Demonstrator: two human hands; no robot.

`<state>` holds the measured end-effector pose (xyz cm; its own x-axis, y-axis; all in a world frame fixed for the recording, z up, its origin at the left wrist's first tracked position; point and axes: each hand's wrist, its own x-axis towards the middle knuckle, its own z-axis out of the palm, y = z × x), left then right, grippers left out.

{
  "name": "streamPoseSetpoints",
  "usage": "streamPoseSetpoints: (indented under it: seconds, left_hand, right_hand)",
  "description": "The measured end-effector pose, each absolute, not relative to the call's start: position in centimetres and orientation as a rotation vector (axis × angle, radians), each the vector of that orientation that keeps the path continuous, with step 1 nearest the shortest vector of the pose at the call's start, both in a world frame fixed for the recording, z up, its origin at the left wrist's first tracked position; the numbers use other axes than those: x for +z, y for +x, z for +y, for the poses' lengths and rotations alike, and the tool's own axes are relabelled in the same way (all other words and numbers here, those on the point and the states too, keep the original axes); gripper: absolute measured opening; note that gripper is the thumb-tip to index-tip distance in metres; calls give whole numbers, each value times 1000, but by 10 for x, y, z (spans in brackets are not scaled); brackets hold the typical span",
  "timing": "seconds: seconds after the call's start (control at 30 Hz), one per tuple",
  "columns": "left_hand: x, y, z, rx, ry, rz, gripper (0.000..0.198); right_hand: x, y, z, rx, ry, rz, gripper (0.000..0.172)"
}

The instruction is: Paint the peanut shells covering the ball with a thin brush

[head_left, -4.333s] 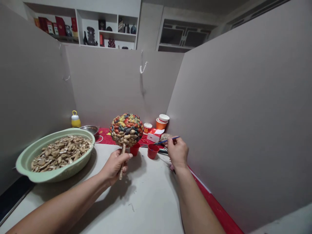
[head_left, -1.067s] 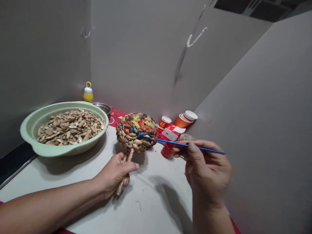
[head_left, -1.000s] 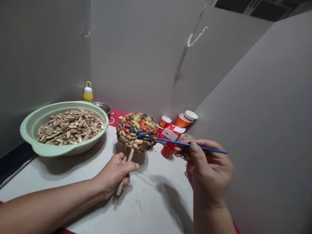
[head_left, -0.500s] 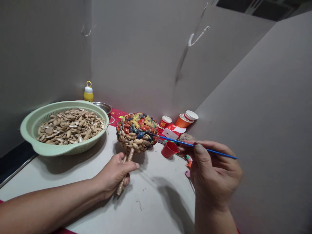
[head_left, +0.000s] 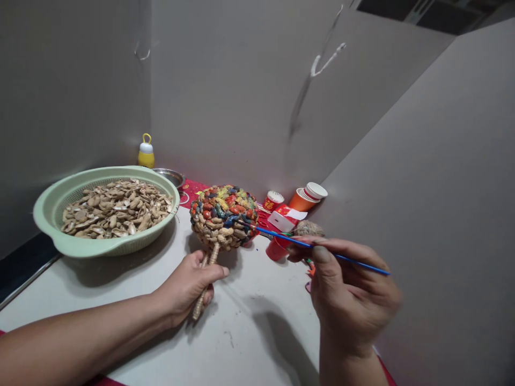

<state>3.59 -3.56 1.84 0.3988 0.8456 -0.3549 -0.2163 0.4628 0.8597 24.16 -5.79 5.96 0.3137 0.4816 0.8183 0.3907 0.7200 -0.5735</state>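
The left hand [head_left: 195, 281] grips the stem [head_left: 214, 254] of a peanut-shell ball [head_left: 224, 214] above the counter [head_left: 225, 354]; at the ball's four o'clock, the right hand [head_left: 352, 292] pinches a blue brush [head_left: 281, 236] between its fingers, tip at the ball.

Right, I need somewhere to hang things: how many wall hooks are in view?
2: a white hook high on the back panel, right of centre, and a second hook on the left panel, near the corner. Others may be out of frame.
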Motion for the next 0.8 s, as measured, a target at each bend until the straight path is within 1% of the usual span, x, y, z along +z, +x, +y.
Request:
streamPoseSetpoints:
  seconds: [0.1, 0.27, 0.37, 0.8]
  left_hand:
    - [17, 36, -35, 789, 822, 906, 45]
    - [12, 35, -33, 807, 846, 906, 43]
    - [11, 35, -33, 819, 884, 921, 41]
    - [12, 34, -33, 898, 1015, 939, 41]
  right_hand:
    - [60, 241, -58, 113, -811, -1261, 6]
    - [63, 242, -53, 229, -717, -1141, 16]
    - [64, 243, -49, 307, -695, -1106, 19]
    - [65, 243, -46, 354, -698, -1052, 25]
